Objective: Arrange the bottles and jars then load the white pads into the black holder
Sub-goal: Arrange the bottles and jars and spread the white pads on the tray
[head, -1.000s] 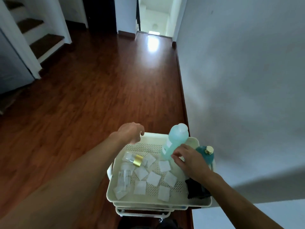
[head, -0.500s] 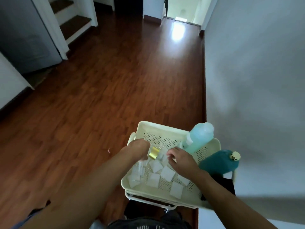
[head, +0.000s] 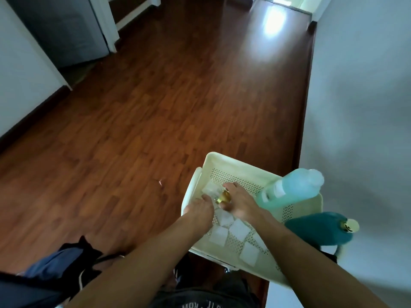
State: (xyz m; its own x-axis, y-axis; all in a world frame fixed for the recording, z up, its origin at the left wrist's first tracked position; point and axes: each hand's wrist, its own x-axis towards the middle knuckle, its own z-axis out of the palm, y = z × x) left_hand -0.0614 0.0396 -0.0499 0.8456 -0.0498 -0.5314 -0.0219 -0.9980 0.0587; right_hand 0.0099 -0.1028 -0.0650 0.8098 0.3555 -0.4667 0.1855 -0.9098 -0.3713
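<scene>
Both bare forearms reached from six o'clock toward twelve, converging. The left hand point(head: 196, 211) lay knuckles up, fingers curled downward, thumb pointing toward two o'clock. The right hand point(head: 239, 204) sat just beside it at three o'clock, thumb and forefinger spread in a pinch, nearly touching the left thumb.

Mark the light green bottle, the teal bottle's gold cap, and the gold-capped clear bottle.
light green bottle point(head: 289, 192), head view, on its body
gold cap point(head: 350, 225), head view, on the cap's top
gold-capped clear bottle point(head: 211, 189), head view, on its clear body between the hands
</scene>
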